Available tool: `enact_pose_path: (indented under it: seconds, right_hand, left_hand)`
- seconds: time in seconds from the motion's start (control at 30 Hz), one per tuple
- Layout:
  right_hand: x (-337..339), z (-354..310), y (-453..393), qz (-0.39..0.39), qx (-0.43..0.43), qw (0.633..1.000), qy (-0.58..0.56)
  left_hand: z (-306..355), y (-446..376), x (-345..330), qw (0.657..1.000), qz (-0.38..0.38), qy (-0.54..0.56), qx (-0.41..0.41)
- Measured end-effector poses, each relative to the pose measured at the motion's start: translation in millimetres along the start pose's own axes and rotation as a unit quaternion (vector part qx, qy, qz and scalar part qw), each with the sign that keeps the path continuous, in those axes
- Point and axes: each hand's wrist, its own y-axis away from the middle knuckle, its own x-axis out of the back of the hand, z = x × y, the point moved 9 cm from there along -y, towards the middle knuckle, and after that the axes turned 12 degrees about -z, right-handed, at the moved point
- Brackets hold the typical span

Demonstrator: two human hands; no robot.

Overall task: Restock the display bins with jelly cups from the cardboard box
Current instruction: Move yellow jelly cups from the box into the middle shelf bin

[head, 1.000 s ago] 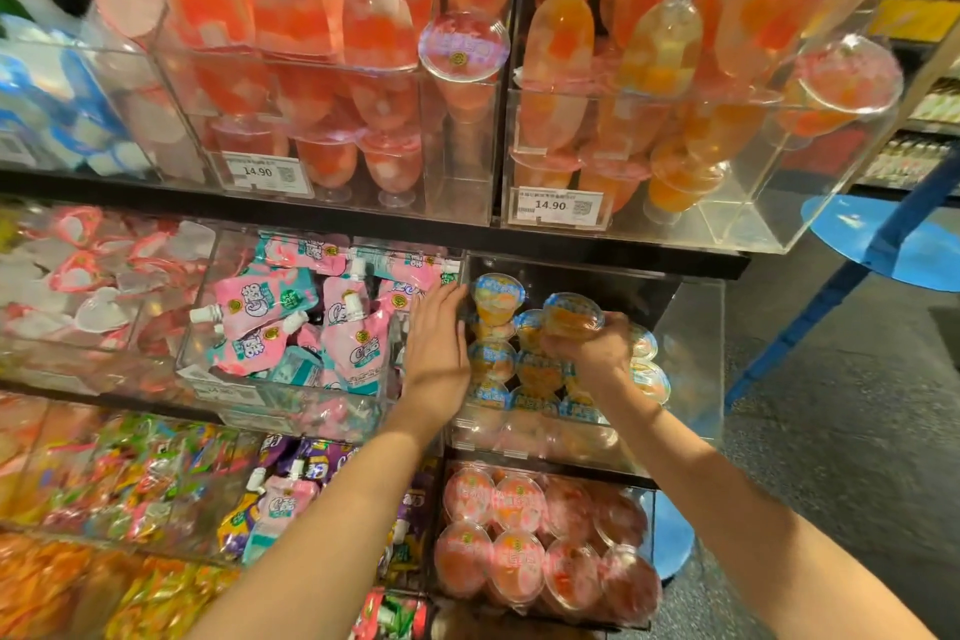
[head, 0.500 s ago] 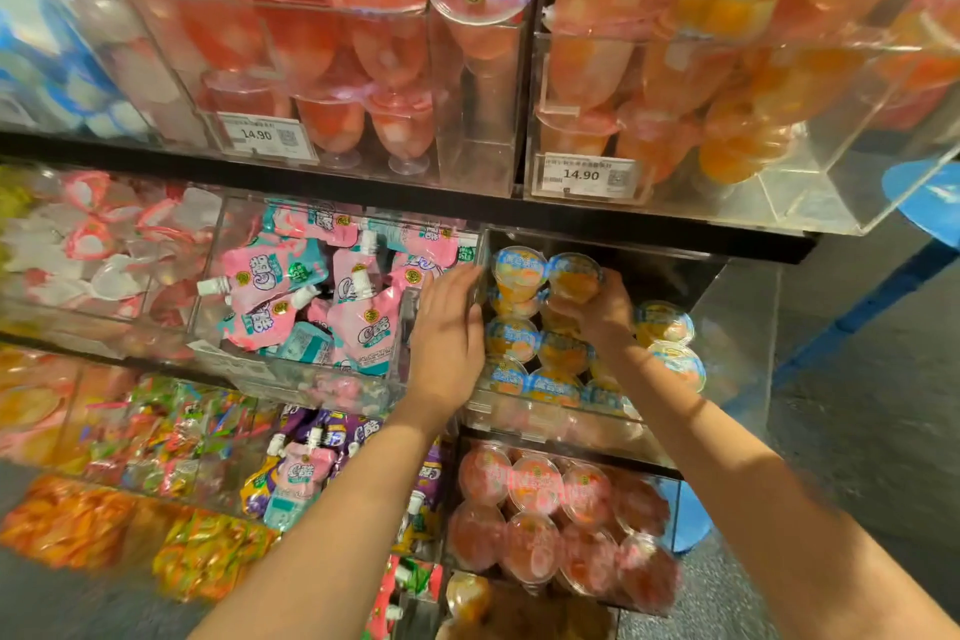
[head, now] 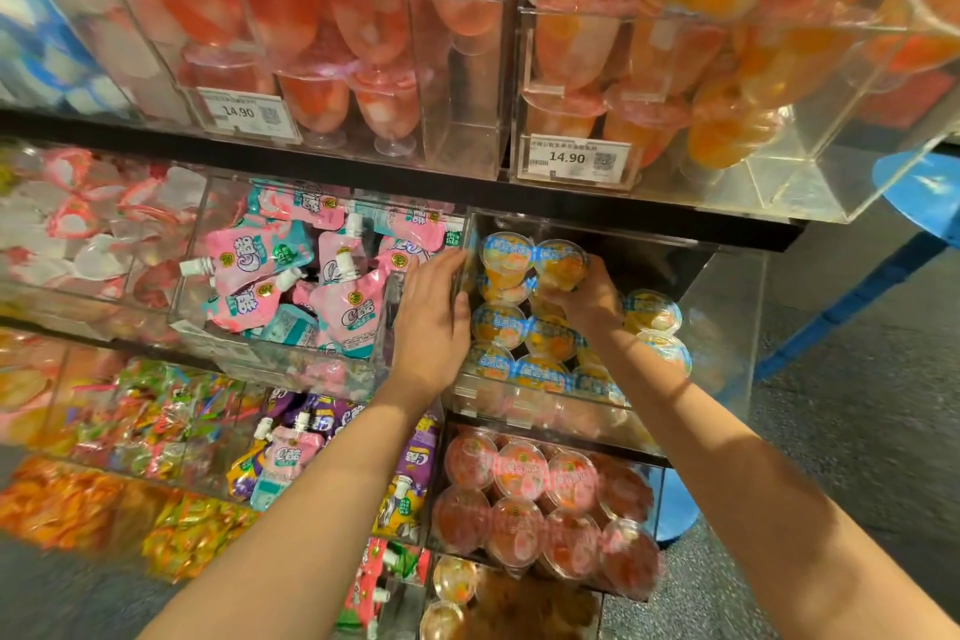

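Note:
A clear acrylic bin (head: 727, 327) on the middle shelf holds several orange jelly cups (head: 501, 327) with blue-edged lids, stacked on their sides. My right hand (head: 584, 296) reaches into the bin and grips one orange jelly cup (head: 560, 265) at the top of the stack. Flat against the bin's left side, fingers straight, lies my left hand (head: 431, 322), beside the top-left cup (head: 506, 255). At the bottom edge a brown cardboard box (head: 530, 608) shows, with two cups (head: 454, 579) lying in it.
Below sits a bin of red jelly cups (head: 540, 499). A bin of pink pouches (head: 301, 286) is to the left. The upper shelf carries tall goblet jellies (head: 363, 68) with 14.90 price tags (head: 569, 159). A blue stool (head: 924, 192) stands at the right over grey floor.
The view has moved closer and slightly down. My right hand has shifted its cup up onto the top of the stack. My left hand stays at the bin's left side.

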Motion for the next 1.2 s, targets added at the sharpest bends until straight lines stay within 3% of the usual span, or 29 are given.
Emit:
enact_pose_path:
  seconds: [0.2,0.27,0.3,0.4,0.47,0.57,0.7,0.8,1.03,1.2]
  right_hand:
    - [1.8,16.0,18.3,0.002,-0.102,0.994,-0.049]
    - [8.5,14.8,33.2,0.01,-0.116,0.993,0.005]
    - [16.6,7.4,38.8,0.045,-0.102,0.992,0.053]
    - [19.5,-31.3,74.7,0.079,-0.02,0.996,0.037]
    - [4.2,-63.1,97.2,0.044,0.06,0.995,0.072]
    - [-56.9,-97.6,127.0,-0.086,0.149,0.983,0.067]
    - [-162.1,-122.8,176.5,-0.211,0.188,0.955,0.089]
    - [-252.5,-127.4,231.7,-0.31,0.208,0.916,0.143]
    - [-439.2,-125.3,419.6,-0.46,0.259,0.819,0.224]
    - [-572.8,-88.0,607.9,-0.605,0.293,0.656,0.342]
  left_hand:
    - [0.3,-0.5,-0.5,1.0,-0.017,0.003,0.015]
    - [2.6,0.5,2.5,0.999,-0.015,0.019,0.027]
    - [2.6,-0.2,3.4,0.999,-0.013,0.036,0.03]
    - [10.4,17.7,20.4,0.997,0.013,0.076,0.013]
    - [8.1,38.7,37.4,0.995,0.03,0.088,0.021]
    - [-14.4,87.4,70.0,0.989,0.054,0.111,0.086]
    - [-59.8,181.5,118.4,0.977,0.055,0.072,0.193]
    - [-99.5,277.5,161.2,0.951,0.066,0.026,0.302]
    - [-141.3,551.2,262.6,0.839,0.142,0.064,0.521]
    - [-113.0,747.8,318.0,0.763,0.207,0.072,0.608]
